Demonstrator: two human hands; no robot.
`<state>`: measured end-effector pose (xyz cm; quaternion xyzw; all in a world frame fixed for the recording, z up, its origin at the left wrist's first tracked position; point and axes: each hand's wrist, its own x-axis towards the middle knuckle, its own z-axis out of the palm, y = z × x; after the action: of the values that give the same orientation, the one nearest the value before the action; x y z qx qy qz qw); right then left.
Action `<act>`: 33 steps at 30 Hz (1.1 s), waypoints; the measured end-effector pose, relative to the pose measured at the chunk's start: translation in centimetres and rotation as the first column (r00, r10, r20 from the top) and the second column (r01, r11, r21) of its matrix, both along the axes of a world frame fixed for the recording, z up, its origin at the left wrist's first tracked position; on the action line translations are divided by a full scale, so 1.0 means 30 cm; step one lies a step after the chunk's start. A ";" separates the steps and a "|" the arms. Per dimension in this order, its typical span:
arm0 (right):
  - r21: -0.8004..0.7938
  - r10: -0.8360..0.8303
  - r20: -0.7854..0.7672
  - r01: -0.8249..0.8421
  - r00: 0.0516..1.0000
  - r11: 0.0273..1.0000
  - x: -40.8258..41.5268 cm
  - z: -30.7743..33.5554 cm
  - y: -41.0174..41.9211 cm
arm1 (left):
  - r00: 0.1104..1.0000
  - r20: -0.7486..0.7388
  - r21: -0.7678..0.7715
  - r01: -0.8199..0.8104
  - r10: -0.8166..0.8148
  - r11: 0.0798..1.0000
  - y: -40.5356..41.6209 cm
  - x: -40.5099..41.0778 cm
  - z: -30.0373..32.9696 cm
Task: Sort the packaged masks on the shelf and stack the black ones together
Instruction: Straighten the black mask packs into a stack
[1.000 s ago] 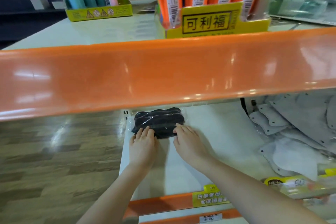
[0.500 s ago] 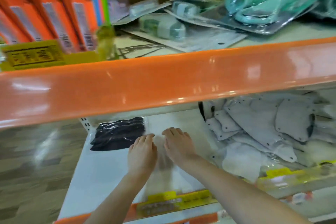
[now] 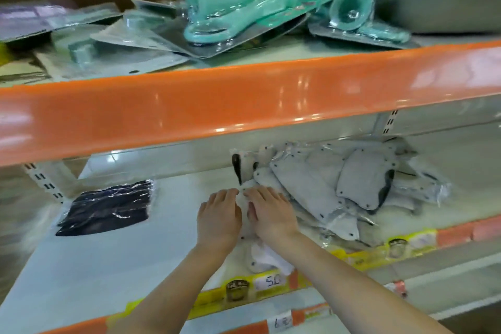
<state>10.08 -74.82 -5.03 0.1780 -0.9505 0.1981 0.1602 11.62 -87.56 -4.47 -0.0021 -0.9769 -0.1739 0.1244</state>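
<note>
Since half a second ago we have shifted our view rightward, and both hands have gone from the bare middle of the shelf (image 3: 108, 260) to the near edge of the pale heap. One second back those same hands were flat on the black mask pack (image 3: 107, 207); now it lies alone toward the left end of the shelf, well apart from them, flat in its clear wrapper with glare across the film.

Left hand (image 3: 219, 215): palm down, fingers straight and close together, resting on a white packaged mask (image 3: 264, 257) that runs beneath it toward the shelf front. Nothing is curled round or pinched.

Right hand (image 3: 271, 214): also palm down with fingers extended, just beside the left hand, thumbs nearly touching. Its fingertips (image 3: 259, 191) reach the front edge of the pile of grey-white masks (image 3: 339, 190). It lies flat on the packaging and clamps nothing that we can see.

We note the pile spreads over the right half of the shelf, packs overlapping at odd angles, each with dark dots at the corners. A dark sliver (image 3: 237, 168) stands at the pile's left rim; we cannot tell what it is.

Yellow price tags (image 3: 271, 280) run along the shelf's front lip. An orange rail (image 3: 244, 100) fronts the upper shelf, which carries teal items in blister packs (image 3: 230, 16). Edges of the frame are blurred.
</note>
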 end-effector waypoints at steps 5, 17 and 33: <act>0.009 -0.025 -0.003 0.025 1.000 1.000 -0.001 0.003 0.173 | 0.999 0.007 -0.032 0.051 -0.051 0.998 0.166 -0.021 0.017; 0.026 -0.273 -0.057 0.275 0.960 0.961 -0.020 -0.052 0.513 | 0.964 -0.073 -0.012 0.254 -0.254 0.967 0.451 -0.003 -0.042; 0.050 -0.329 0.073 0.326 0.942 0.944 -0.015 -0.102 0.622 | 0.959 -0.040 -0.137 0.273 -0.280 0.952 0.485 0.009 -0.108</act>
<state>9.63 -56.14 -8.08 0.0125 -0.9760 0.1579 0.1492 11.89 -73.02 -7.72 -0.1520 -0.9721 -0.1252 0.1272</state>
